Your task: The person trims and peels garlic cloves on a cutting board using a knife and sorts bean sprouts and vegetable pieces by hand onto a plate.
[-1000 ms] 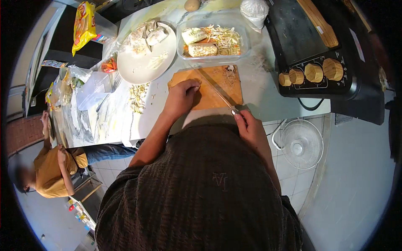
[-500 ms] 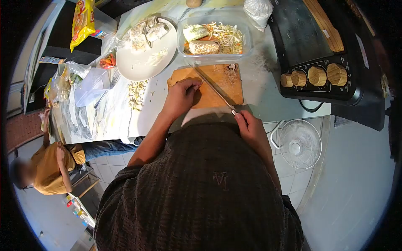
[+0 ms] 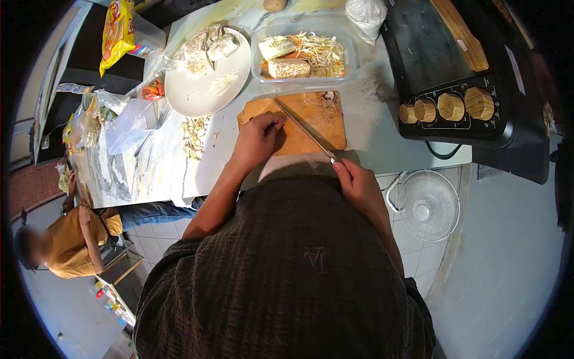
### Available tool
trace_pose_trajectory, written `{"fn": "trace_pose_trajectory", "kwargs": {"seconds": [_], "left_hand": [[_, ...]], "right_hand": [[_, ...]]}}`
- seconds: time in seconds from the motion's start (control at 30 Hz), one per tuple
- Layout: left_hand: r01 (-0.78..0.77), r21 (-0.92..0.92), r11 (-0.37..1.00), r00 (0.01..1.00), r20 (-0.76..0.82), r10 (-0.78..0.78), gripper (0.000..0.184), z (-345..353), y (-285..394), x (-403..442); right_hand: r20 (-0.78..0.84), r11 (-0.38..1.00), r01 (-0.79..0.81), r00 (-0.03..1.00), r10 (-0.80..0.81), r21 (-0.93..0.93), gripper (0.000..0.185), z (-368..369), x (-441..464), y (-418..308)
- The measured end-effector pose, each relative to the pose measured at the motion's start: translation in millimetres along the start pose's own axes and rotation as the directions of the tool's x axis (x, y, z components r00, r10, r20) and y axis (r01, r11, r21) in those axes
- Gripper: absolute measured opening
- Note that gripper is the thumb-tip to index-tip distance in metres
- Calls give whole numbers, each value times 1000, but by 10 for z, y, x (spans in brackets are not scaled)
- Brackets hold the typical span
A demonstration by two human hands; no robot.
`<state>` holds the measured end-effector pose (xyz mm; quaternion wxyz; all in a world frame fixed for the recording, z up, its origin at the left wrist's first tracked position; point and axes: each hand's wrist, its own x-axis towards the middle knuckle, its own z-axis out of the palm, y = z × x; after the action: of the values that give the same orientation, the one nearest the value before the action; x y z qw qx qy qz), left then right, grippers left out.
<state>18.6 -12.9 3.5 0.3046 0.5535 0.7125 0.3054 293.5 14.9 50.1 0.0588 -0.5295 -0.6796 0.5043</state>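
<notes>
My right hand [image 3: 359,184] grips the handle of a knife [image 3: 305,128], whose long blade slants up and left across the wooden cutting board [image 3: 327,133]. My left hand [image 3: 257,139] rests over the left part of the board, its fingers pinched together close to the blade. Whatever small thing those fingertips hold is too hidden to name. Fine brownish scraps [image 3: 329,107] lie at the board's upper right corner.
Behind the board stands a clear plastic container [image 3: 353,69] of bean sprouts, tempeh and cabbage. A white plate [image 3: 185,99] and peel scraps [image 3: 194,137] lie to the left. At the right sits a black stove [image 3: 505,128] with wooden knobs. Another person [image 3: 72,242] is at the far left.
The knife's tip has drawn slightly back toward me over the board. My left hand stays nearly in place. The other person's hand at the far left has shifted a little.
</notes>
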Motion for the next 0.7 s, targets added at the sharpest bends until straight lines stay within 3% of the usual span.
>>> {"fn": "trace_pose_trajectory", "kwargs": {"seconds": [0.23,0.37,0.43,0.6,0.67,0.7], "left_hand": [[-26,-34,999,1000,-12,26,19,-50,81,-8],[27,-11,1000,999,27,-27,19,-157,34,-64],[22,-8,1000,999,24,-22,20,-193,41,-58],[-28,19,999,998,57,27,21,-61,110,-4],[-117,254,960,992,-20,126,22,25,245,-11],[-118,255,960,992,-18,127,22,70,221,-16]], "right_hand": [[-30,987,19,999,-24,-157,38,-61,-18,-103],[-38,990,-30,999,25,-136,39,-93,-118,-104],[-82,999,20,996,-22,-28,37,-43,-133,-23],[-57,999,-28,998,27,-24,38,-30,-104,62],[-57,1000,-23,998,23,-6,38,16,-99,106],[-47,1000,-21,999,22,21,38,33,-97,131]]}}
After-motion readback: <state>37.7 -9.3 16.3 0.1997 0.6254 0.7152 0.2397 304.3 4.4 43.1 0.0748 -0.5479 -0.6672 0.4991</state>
